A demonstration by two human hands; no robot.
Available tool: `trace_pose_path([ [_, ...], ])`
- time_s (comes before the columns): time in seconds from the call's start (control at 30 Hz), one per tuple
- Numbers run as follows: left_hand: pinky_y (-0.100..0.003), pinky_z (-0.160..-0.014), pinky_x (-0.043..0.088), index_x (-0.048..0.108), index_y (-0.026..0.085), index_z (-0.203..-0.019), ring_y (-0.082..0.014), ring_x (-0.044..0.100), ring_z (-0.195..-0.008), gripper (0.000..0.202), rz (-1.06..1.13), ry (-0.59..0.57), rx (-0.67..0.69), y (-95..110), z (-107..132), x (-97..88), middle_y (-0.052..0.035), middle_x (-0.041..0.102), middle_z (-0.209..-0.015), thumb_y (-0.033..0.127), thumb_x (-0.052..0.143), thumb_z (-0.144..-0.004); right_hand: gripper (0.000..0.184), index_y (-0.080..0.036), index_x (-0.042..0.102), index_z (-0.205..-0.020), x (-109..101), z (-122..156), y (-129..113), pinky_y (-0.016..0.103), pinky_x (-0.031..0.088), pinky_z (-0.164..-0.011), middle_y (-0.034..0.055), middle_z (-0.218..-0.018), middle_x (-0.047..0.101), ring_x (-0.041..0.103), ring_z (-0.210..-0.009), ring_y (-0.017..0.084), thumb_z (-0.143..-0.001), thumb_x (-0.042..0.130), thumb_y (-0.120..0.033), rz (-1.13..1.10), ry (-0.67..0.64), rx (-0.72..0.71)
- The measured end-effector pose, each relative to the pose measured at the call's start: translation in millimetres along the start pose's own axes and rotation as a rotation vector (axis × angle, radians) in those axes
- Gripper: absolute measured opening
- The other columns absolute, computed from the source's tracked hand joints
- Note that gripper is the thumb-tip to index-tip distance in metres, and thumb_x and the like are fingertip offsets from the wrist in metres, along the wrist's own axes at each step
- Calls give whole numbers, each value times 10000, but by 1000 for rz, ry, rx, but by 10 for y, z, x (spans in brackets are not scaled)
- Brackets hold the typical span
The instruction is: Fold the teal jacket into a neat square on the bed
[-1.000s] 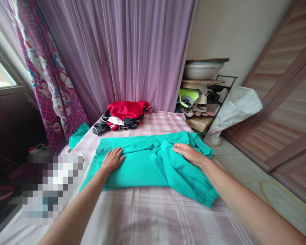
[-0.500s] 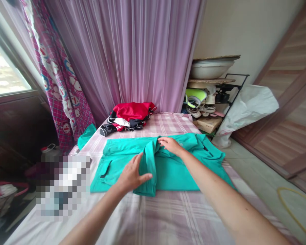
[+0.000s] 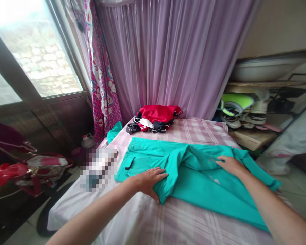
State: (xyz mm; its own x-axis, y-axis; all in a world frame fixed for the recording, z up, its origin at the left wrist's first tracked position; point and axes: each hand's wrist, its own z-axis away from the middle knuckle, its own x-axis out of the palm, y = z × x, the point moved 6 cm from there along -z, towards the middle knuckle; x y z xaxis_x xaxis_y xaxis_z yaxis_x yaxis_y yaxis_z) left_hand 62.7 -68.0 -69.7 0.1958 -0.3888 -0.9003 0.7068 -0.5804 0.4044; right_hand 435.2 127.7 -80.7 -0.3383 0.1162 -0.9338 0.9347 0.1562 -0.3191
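Note:
A teal jacket [image 3: 206,190] lies spread across the bed, with a dark-tabbed pocket at its left and a small pale logo near its middle. One sleeve [image 3: 172,177] is folded over the front, its gathered cuff toward the near edge. My left hand [image 3: 151,180] rests on this sleeve by the cuff, fingers stretched and the thumb apart. Farther right, my right hand [image 3: 231,165] is over the jacket's upper part with its fingers extended. Whether its fingertips press the cloth is hard to tell. Neither hand grips anything.
Red and black clothes [image 3: 158,115] lie heaped at the bed's far end. A teal cloth [image 3: 114,131] hangs at the far left corner, near a blurred-out item. To the right stands a shoe rack [image 3: 255,117]; a pink basket-like item [image 3: 46,161] is at the left.
My view has turned left. My right hand has moved from the folded sleeve toward the right side of the jacket. My left hand has come down flat near the cuff, and the sleeve lies more slanted.

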Motion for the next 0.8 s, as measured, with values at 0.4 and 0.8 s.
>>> trace_pose_path([
  [0.4,-499,-1139,339,267,275,-1553,-342,336,-1453,873,-273,143,145,34,417,-222,-179,409,-1548,525,686,-830,184,-275,701,-755,70,-10,135,492,527,-879,154,-1001,741,674,-1011,399,-735,551,-378,-154,-110,91],
  [0.8,-371,-1000,461,557,233,-1342,-259,622,-1149,439,-8,254,-98,-77,485,-480,-107,672,-1257,399,441,-952,255,-343,716,-704,262,-158,487,555,506,-742,241,-893,723,687,-827,393,-705,576,-555,-177,-59,21],
])
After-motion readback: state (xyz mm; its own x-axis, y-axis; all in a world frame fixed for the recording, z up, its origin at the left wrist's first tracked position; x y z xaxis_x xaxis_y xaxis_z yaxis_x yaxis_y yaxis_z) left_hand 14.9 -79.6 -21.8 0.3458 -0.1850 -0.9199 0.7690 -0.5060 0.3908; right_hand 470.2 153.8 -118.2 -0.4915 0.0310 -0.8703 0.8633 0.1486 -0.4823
